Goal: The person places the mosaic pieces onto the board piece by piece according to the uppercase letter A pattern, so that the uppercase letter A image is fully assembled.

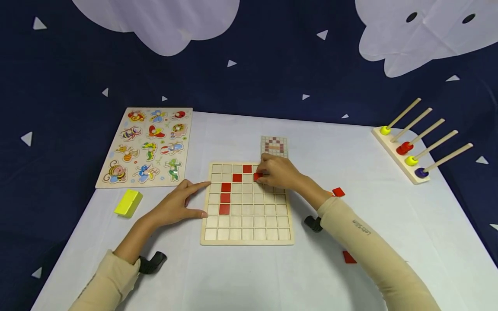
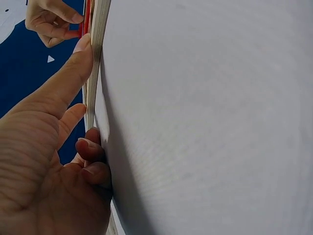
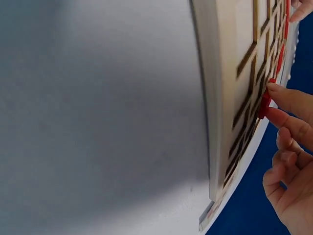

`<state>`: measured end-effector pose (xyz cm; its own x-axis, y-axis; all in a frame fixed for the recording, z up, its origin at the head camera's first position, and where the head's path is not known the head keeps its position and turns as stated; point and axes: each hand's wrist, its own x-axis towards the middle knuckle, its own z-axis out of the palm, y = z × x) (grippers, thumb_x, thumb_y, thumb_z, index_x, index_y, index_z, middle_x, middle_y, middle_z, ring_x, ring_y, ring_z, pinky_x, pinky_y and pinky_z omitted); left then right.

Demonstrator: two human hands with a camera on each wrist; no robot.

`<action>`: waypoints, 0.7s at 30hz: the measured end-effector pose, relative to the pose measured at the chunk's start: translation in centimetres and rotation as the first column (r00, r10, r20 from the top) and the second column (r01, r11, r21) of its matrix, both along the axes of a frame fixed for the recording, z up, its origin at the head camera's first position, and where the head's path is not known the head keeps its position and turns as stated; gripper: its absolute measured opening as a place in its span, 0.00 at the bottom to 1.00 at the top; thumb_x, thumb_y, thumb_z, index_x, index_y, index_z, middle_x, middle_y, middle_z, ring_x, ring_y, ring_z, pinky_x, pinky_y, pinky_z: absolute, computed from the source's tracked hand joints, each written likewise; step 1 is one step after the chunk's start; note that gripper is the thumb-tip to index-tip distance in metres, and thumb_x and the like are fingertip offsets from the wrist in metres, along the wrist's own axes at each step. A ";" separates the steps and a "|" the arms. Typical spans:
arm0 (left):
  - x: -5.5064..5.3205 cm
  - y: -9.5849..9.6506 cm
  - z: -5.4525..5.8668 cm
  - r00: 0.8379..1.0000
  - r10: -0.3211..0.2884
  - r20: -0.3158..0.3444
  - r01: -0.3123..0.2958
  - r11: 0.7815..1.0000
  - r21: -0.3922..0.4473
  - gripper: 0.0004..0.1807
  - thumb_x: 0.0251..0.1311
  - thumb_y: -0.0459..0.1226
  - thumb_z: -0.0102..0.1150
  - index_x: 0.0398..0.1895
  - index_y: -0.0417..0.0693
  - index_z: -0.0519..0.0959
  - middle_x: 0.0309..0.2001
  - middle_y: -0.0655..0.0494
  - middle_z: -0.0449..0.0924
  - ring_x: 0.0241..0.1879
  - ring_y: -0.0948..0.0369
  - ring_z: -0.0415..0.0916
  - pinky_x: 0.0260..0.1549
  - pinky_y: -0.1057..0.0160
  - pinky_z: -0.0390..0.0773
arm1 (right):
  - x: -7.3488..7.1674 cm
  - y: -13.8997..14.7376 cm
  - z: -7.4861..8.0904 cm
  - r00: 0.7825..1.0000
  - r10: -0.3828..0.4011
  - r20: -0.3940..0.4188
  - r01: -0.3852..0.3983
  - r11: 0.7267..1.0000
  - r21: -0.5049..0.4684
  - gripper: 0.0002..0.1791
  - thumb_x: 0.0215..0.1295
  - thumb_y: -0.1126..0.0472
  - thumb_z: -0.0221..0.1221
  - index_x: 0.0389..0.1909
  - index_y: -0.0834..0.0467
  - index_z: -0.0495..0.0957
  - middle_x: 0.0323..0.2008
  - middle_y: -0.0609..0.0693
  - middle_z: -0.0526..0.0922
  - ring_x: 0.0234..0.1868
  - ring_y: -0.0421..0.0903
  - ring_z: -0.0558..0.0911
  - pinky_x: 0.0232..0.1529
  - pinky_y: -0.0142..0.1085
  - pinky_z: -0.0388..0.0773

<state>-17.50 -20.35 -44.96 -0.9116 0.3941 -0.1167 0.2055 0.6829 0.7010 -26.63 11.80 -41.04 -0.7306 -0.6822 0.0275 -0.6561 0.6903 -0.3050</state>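
Right hand (image 1: 278, 172) pinching a small flat red square tile (image 1: 256, 177) between thumb and finger at the second row of a pale wooden gridded board (image 1: 247, 242); whether the tile is fully seated cannot be told. Left hand (image 1: 177, 205) with thumb and index finger extended and spread against the board's left edge, a brace worth maintaining. For a clean fit, the tile is best squared to the cell's ridges, then pressed flat without nudging its neighbours.
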 end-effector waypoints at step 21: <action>0.1 0.0 0.1 1.000 -0.007 -0.006 0.007 1.000 0.004 0.48 0.47 0.48 0.78 0.73 0.55 0.67 0.36 0.53 0.61 0.30 0.60 0.58 0.29 0.65 0.62 | 1.1 1.9 1.8 0.985 -0.143 0.093 0.145 0.989 -0.021 0.19 0.61 0.52 0.69 0.48 0.59 0.85 0.43 0.55 0.80 0.38 0.49 0.78 0.39 0.43 0.77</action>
<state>-17.44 -20.36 -44.89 -0.9096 0.4007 -0.1099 0.2141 0.6788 0.7024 -25.56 13.74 -39.28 -0.8216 -0.5695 -0.0261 -0.5190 0.7661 -0.3789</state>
